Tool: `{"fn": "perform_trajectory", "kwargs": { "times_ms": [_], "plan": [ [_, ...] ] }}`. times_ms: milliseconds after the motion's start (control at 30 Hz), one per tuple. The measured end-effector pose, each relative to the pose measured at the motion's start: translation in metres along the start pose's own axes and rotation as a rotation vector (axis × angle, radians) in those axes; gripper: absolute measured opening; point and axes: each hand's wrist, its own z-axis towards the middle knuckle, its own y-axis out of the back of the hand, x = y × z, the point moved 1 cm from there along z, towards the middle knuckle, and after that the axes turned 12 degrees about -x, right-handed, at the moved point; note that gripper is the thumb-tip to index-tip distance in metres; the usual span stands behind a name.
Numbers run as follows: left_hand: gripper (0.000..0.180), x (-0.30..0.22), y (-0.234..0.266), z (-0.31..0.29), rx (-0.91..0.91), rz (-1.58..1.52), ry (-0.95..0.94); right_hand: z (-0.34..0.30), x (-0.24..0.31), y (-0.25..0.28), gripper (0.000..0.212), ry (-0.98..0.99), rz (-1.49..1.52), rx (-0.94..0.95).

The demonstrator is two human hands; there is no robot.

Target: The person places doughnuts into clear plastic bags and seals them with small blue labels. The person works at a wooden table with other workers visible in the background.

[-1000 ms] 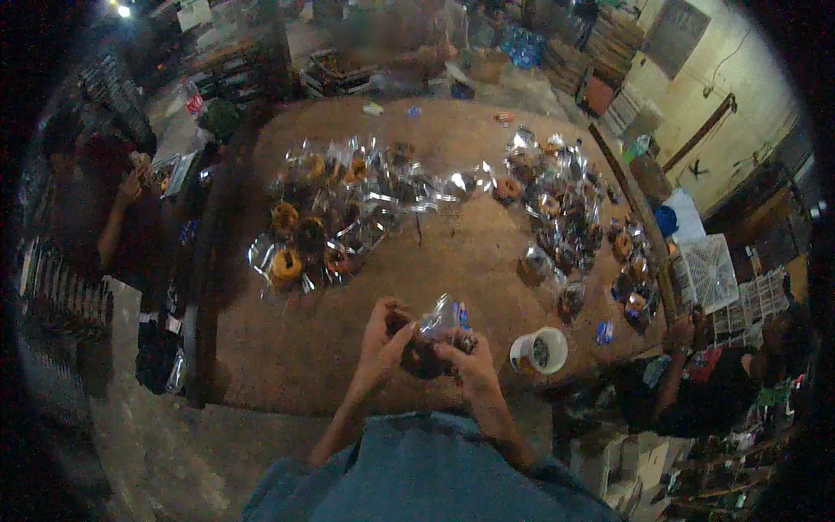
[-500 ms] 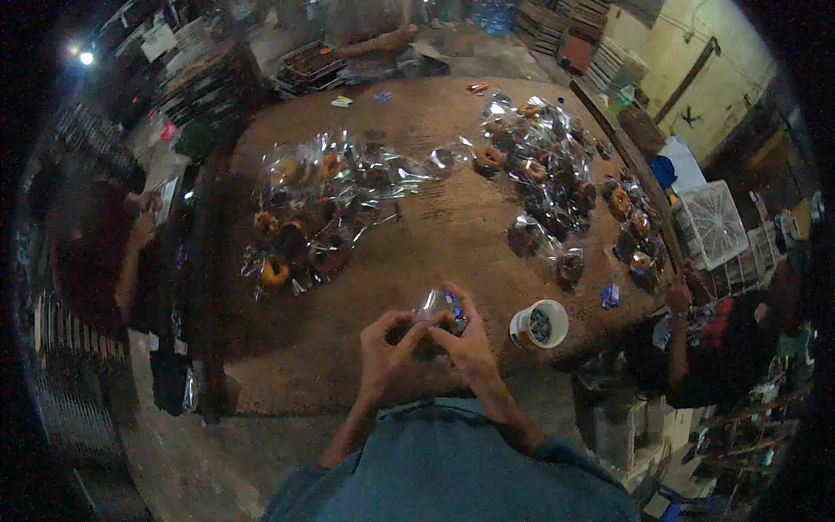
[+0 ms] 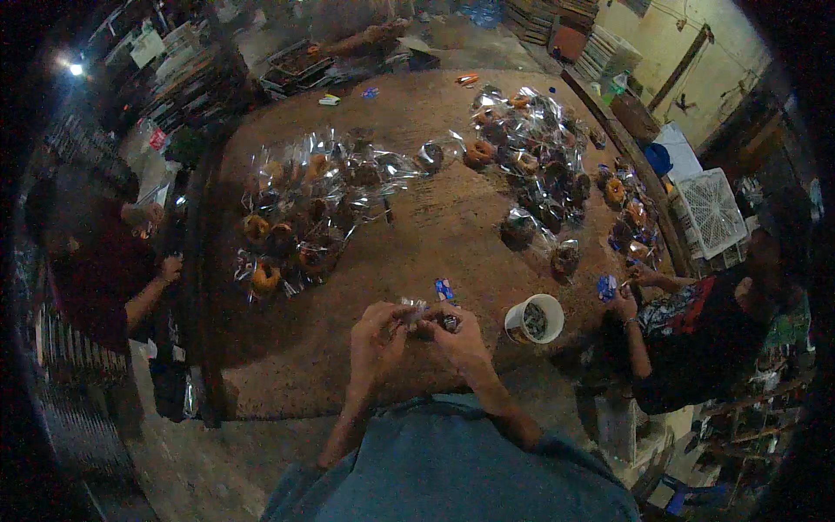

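Both hands, the left hand (image 3: 376, 335) and the right hand (image 3: 458, 341), meet above the brown bench (image 3: 417, 226), fingers (image 3: 409, 315) pinched on a small clear cellophane packet (image 3: 426, 313) between them. A white cup (image 3: 534, 318) stands just right of the fingers; wrapped packets (image 3: 304, 217) lie beyond.
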Motion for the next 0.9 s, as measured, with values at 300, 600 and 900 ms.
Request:
{"fn": "perform_trajectory", "kwargs": {
  "times_ms": [300,600,900],
  "plan": [
    [0.023,0.013,-0.005,-0.020,-0.143,-0.198,0.185,0.002,-0.012,-0.009,0.019,-0.137,0.230,-0.036],
    [0.020,0.037,-0.007,-0.011,0.085,-0.068,-0.081,0.009,-0.013,0.007,0.021,-0.374,0.234,-0.060],
    [0.022,0.067,-0.013,-0.024,0.093,-0.271,0.345,0.007,-0.013,0.003,0.017,0.122,-0.124,-0.060]
  ]
}}
